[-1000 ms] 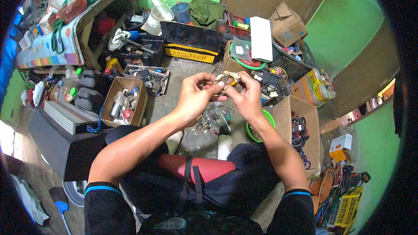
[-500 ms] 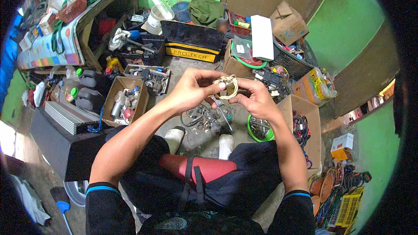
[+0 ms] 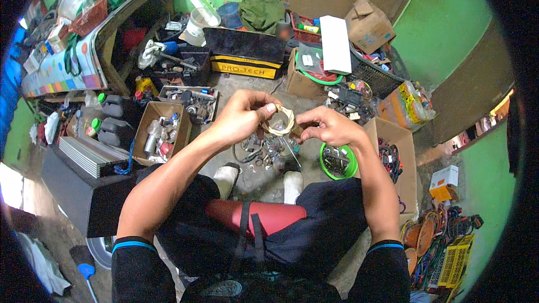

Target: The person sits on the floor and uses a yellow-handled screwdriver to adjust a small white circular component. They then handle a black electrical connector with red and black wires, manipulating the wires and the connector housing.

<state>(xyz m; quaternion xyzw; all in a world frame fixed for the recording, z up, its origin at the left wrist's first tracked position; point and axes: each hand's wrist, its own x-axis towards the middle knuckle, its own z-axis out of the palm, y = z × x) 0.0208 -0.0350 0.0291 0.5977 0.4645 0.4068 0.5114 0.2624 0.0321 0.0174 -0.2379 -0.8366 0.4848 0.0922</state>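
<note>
My left hand (image 3: 244,116) pinches a cream-coloured coil of cord (image 3: 290,119) between thumb and fingers, wound into a small ring. Just right of the ring is my right hand (image 3: 332,127), its thumb and forefinger closed on a small brownish piece, mostly hidden by the fingers. Below both hands, a heap of small metal parts and dark cable (image 3: 264,154) is spread on the floor between my feet. A thin screwdriver-like rod (image 3: 296,157) lies at its right side.
A green bowl (image 3: 353,164) of metal bits stands right of the heap, beside an open carton (image 3: 410,174) of cables. To the left is a cardboard box (image 3: 147,120) with cans. A black-and-yellow toolbox (image 3: 245,67) stands ahead. A dark speaker-like box (image 3: 84,196) is near left.
My right hand has drawn slightly away from the coil, and the brownish piece seen inside the ring has come out with it. My left hand keeps the coil, whose middle is now open.
</note>
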